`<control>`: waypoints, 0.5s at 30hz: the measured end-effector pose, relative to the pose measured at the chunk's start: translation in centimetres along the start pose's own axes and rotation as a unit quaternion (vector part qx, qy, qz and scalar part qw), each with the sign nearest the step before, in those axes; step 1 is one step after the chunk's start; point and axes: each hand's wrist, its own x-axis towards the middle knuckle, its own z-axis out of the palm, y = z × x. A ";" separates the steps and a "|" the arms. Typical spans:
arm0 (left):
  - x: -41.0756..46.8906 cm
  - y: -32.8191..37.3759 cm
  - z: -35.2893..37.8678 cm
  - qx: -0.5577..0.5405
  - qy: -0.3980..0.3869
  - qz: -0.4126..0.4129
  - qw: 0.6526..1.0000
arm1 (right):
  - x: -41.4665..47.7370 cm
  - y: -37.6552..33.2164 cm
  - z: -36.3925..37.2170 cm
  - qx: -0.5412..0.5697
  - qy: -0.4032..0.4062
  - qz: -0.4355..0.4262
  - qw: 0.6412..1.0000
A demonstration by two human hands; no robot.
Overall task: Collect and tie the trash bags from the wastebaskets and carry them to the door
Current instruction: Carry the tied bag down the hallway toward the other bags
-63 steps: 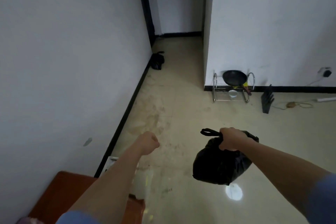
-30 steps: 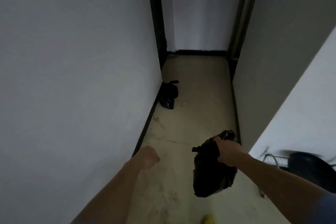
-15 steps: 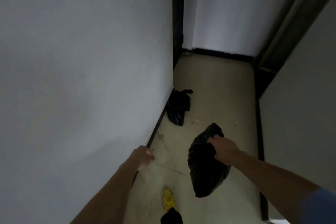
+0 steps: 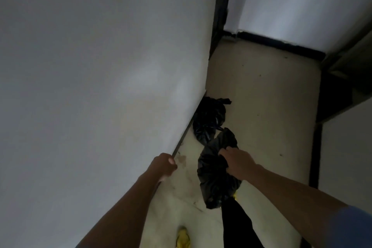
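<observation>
Dim hallway, seen from above. Your right hand [image 4: 238, 164], lower centre of the frame, grips the gathered neck of a black trash bag [image 4: 215, 179] hanging above the floor [image 4: 265, 106]. Your left hand [image 4: 164, 165], left of it, is curled into a loose fist, holding nothing, close to the wall [image 4: 96, 78]. A second black bag [image 4: 208, 119] lies on the floor against the baseboard, mid-frame. A yellow shoe [image 4: 182, 237] shows at the bottom edge.

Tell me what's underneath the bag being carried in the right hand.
Beneath the carried bag, gripped by the right hand, show a dark trouser leg and a sliver of yellow shoe. The floor directly under it is hidden.
</observation>
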 end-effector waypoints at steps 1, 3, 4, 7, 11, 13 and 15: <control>1.8 0.4 0.1 -0.006 0.001 -0.015 1.000 | 2.3 0.6 0.0 0.000 -0.010 -0.015 1.000; 5.6 0.8 0.7 -0.019 0.006 -0.045 0.999 | 7.2 1.9 0.6 -0.004 -0.030 -0.045 0.999; 7.7 0.9 1.1 -0.030 0.008 -0.059 0.998 | 9.7 2.6 1.1 -0.004 -0.041 -0.057 0.998; 14.0 1.0 2.7 -0.056 0.019 -0.090 0.994 | 16.8 4.6 3.0 -0.010 -0.065 -0.086 0.994; 21.9 0.0 5.7 -0.076 0.043 -0.115 0.990 | 25.5 6.4 6.6 -0.015 -0.085 -0.101 0.991; 26.3 -1.4 7.9 -0.063 0.035 -0.113 0.991 | 29.8 6.9 9.3 -0.020 -0.088 -0.104 0.991; 31.3 -3.5 10.8 -0.045 0.023 -0.111 0.993 | 34.3 7.4 13.1 -0.014 -0.087 -0.101 0.991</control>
